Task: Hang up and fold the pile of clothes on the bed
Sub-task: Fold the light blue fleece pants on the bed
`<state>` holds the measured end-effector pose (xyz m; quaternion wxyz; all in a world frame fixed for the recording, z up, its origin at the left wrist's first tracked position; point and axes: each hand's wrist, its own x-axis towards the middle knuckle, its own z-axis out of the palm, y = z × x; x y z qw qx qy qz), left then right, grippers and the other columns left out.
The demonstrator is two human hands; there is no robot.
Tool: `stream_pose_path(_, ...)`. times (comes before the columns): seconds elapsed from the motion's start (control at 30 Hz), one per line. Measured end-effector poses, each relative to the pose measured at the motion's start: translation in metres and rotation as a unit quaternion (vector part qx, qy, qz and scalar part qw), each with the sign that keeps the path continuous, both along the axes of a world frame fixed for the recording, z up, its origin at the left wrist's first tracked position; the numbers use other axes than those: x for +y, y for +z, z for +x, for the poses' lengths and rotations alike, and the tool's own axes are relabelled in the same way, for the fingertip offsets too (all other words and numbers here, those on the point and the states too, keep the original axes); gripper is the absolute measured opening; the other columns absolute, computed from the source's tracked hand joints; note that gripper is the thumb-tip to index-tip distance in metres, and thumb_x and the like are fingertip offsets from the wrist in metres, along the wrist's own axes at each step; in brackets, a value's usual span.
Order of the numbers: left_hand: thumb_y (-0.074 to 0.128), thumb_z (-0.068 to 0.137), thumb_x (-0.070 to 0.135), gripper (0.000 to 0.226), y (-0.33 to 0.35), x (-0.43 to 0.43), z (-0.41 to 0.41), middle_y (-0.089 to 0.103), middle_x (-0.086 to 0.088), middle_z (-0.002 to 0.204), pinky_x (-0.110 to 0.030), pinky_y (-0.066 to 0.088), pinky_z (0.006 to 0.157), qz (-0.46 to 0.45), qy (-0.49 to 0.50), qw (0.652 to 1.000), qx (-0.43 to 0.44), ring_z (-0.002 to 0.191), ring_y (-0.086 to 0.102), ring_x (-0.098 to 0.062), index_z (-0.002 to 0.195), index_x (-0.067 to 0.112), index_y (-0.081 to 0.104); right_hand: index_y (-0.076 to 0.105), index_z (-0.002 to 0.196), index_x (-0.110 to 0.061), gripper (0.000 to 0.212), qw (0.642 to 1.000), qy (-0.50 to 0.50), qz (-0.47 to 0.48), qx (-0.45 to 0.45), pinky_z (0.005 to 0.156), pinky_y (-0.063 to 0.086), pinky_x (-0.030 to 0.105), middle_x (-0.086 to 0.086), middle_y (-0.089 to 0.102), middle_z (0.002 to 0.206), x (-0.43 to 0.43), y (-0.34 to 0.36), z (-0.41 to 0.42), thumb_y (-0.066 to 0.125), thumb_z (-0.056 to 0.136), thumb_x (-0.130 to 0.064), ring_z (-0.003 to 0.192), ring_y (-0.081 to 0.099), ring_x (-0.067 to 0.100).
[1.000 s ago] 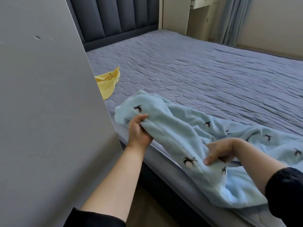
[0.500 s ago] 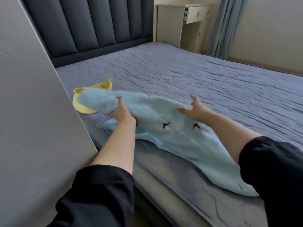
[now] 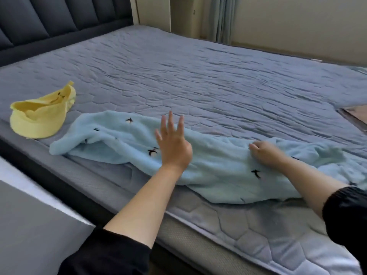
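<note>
Light-blue fleece garment (image 3: 208,165) lies rumpled along near bed edge (image 3: 198,221). My left hand (image 3: 173,147) spread flat, empty; right hand (image 3: 266,153) pinching fabric. I'd smooth outward before folding.

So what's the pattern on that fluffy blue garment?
Pale blue garment dotted with small dark bird-like marks, seen in the head view.

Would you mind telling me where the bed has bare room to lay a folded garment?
The bed is bare from the headboard across to its far edge, beyond both garments. The near edge is crowded: yellow garment at the left, blue garment under the left hand and right hand.
</note>
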<state>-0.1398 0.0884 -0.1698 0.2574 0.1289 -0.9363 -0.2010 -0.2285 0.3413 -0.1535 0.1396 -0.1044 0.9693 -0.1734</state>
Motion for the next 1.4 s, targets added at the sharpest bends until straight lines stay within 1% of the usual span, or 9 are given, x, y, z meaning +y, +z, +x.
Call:
stream_pose_path(0.13,0.050,0.091,0.019,0.063,0.000,0.074,-0.034,0.032,-0.007,0.153,-0.048,0.011,0.117,-0.066,-0.274,0.939,-0.196,0.145,0.015,-0.023,0.149,0.020,0.027,0.065,0.104,-0.012,0.027,0.997,0.004,0.074,-0.019,0.072,0.034,0.027,0.011,0.063,0.110,0.038,0.012,-0.001,0.044,0.090,-0.004,0.090,0.051,0.022)
stream_pose_path(0.33,0.060,0.084,0.026,0.041,0.007,0.099,-0.060,0.056,-0.009,0.127,-0.040,0.037,0.102,-0.092,-0.303,0.899,-0.303,0.122,0.047,-0.027,0.125,0.021,0.057,0.046,0.130,-0.019,0.047,0.964,0.063,0.189,-0.176,0.090,0.041,0.029,0.004,0.053,0.127,0.095,0.021,0.012,0.042,0.087,-0.004,0.116,0.049,0.024)
stream_pose_path(0.5,0.068,0.082,0.025,0.016,0.035,0.084,-0.077,0.062,-0.005,0.087,-0.025,0.037,0.061,-0.019,-0.332,0.848,-0.412,0.081,0.055,-0.019,0.091,0.013,0.066,0.053,0.067,-0.018,0.025,0.967,0.067,0.227,-0.091,0.064,0.037,0.027,0.002,0.055,0.074,0.110,0.029,-0.006,0.044,0.080,0.001,0.081,0.052,0.024)
stream_pose_path(0.67,0.056,0.084,0.012,0.018,0.054,0.084,-0.108,0.060,-0.014,0.103,-0.033,0.041,0.078,0.027,-0.137,0.971,-0.193,0.104,0.054,-0.030,0.101,0.014,0.061,0.057,0.125,-0.006,0.034,0.979,-0.083,0.025,0.184,0.098,0.040,0.042,0.019,0.056,0.125,0.114,0.036,-0.036,0.054,0.091,-0.010,0.118,0.049,0.035)
stream_pose_path(0.8,0.051,0.083,0.012,0.055,0.029,0.102,-0.089,0.042,-0.013,0.135,-0.044,0.031,0.099,-0.131,-0.094,0.983,-0.090,0.122,0.039,-0.033,0.137,0.015,0.041,0.036,0.142,-0.008,0.053,0.961,-0.142,-0.015,0.236,0.109,0.026,0.044,0.016,0.039,0.141,0.116,0.009,-0.019,0.054,0.095,-0.024,0.131,0.034,0.034)
stream_pose_path(0.93,0.057,0.082,0.013,0.023,-0.017,0.145,-0.051,0.061,-0.018,0.105,-0.042,0.043,0.082,-0.150,-0.321,0.935,-0.033,0.101,0.056,-0.038,0.102,0.005,0.064,0.051,0.114,-0.001,0.028,0.871,-0.346,-0.185,0.296,0.092,0.036,0.038,0.021,0.051,0.121,0.125,-0.029,0.013,0.054,0.090,-0.016,0.113,0.048,0.034)
stream_pose_path(1.1,0.027,0.101,0.042,0.054,-0.059,0.158,-0.039,0.010,-0.001,0.161,-0.049,0.008,0.115,-0.126,-0.254,0.916,-0.285,0.147,0.008,-0.023,0.151,0.029,0.017,0.039,0.133,-0.001,0.071,0.633,-0.686,-0.357,0.044,0.097,0.041,0.037,0.017,0.049,0.135,0.125,-0.062,0.039,0.069,0.081,-0.040,0.121,0.051,0.034)
stream_pose_path(1.27,0.023,0.100,0.047,0.055,-0.055,0.162,-0.043,0.006,0.002,0.161,-0.051,0.007,0.115,-0.114,-0.245,0.907,-0.323,0.147,0.007,-0.023,0.152,0.033,0.010,0.055,0.125,-0.003,0.048,0.498,-0.596,-0.629,-0.042,0.091,0.053,0.041,0.013,0.063,0.122,0.138,-0.049,0.035,0.072,0.080,-0.011,0.103,0.065,0.028)
stream_pose_path(1.4,0.028,0.100,0.048,0.055,-0.034,0.177,-0.047,0.037,-0.008,0.150,-0.040,0.030,0.107,-0.067,-0.276,0.918,-0.278,0.134,0.035,-0.029,0.151,0.031,0.021,0.064,0.092,-0.004,0.025,0.481,-0.586,-0.650,0.041,0.065,0.056,0.032,0.009,0.068,0.095,0.162,-0.023,0.050,0.063,0.068,-0.001,0.074,0.066,0.024)
